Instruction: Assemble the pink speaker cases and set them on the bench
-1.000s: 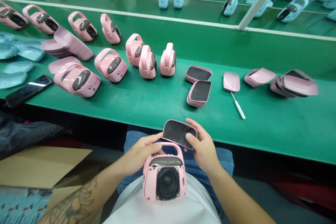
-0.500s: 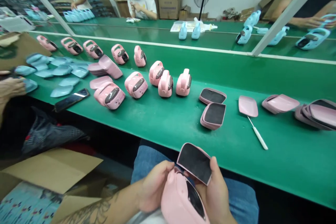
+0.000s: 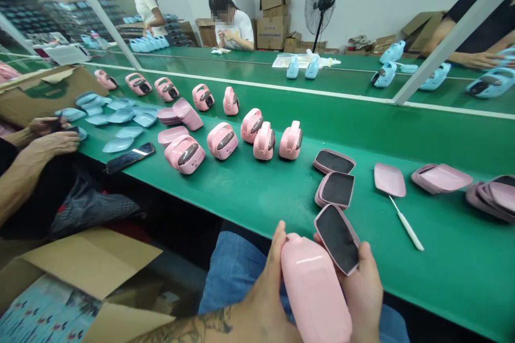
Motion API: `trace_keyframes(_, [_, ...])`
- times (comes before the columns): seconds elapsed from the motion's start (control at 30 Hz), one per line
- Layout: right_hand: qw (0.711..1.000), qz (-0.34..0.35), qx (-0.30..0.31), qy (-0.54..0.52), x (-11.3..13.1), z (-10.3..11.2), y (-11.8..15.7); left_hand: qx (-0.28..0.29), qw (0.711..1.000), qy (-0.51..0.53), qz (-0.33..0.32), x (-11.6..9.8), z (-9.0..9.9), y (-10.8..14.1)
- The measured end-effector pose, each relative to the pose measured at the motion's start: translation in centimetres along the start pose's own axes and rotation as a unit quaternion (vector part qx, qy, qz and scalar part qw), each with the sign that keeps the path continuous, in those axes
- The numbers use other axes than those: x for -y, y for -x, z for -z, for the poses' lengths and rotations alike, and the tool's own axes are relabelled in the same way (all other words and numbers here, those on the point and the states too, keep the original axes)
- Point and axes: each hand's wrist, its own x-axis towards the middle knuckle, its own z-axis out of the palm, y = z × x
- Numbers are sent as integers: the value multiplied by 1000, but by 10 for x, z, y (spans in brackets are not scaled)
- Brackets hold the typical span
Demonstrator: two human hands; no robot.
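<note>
Low in the view, my left hand [image 3: 267, 292] is closed round the left side of a pink plastic housing [image 3: 316, 289], whose smooth rounded face is turned up towards me. My right hand [image 3: 364, 289] grips a pink curved cover [image 3: 338, 238] with a black lining, thumb on its edge. The cover is just above and right of the housing; whether they touch I cannot tell. Beyond it on the bench lie two stacks of similar lined covers, the nearer stack [image 3: 335, 190] almost behind the held one. A white-handled screwdriver [image 3: 410, 231] lies to the right, its tip by a single pink cover [image 3: 389, 179].
Several pink handled units [image 3: 222, 141] stand along the green bench [image 3: 225, 193]. A phone [image 3: 131, 158] and blue covers [image 3: 120, 115] lie at left, near a co-worker's hands [image 3: 56, 136]. An open carton [image 3: 92, 262] is down at my left. Other people work across the bench.
The pink housing has been turned, so its dark window no longer shows and its smooth face is up. The lined cover has shifted right with my right hand. The whole view has swung slightly.
</note>
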Motion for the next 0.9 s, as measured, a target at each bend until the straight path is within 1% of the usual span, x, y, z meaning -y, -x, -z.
trace_keyframes(0.03, [1000,-19,18,4,0,-2,0,-15,999,-29,-15,-6,1,-2])
trace_keyframes(0.1, [999,-38,27,-7,1,-10,-1,-46,997,-55,-41,-20,3,-6])
trace_keyframes(0.13, [999,-23,26,-16,2,-14,-2,-59,997,-38,-43,-25,4,-9])
trace_keyframes(0.17, [1000,5,12,-26,2,-19,-2,-73,997,-9,-37,-29,5,-13])
trace_keyframes(0.23, [997,65,-14,-49,1,-27,-1,-104,993,50,-20,-33,7,-20])
trace_keyframes(0.27, [995,88,-15,-50,-1,-30,0,-119,991,67,-16,-34,8,-23])
trace_keyframes(0.33, [993,114,12,-27,-6,-31,5,-150,986,62,-24,-33,11,-29])
trace_keyframes(0.43, [988,124,73,57,-16,-23,12,-175,984,26,-22,-31,13,-33])
trace_keyframes(0.5, [978,142,100,119,-22,-15,15,-173,985,21,-7,-30,13,-35])
trace_keyframes(0.57, [962,174,124,168,-27,-7,16,-166,986,29,-2,-30,13,-35])
trace_keyframes(0.7, [931,225,187,217,-30,2,16,-145,988,49,-2,-30,12,-36])
trace_keyframes(0.77, [914,252,207,242,-28,5,16,-117,991,70,8,-32,15,-35])
trace_keyframes(0.8, [901,270,216,260,-26,7,16,-94,992,87,12,-34,17,-36])
trace_keyframes(0.9, [845,336,249,332,-17,12,14,-16,985,172,17,-43,24,-37])
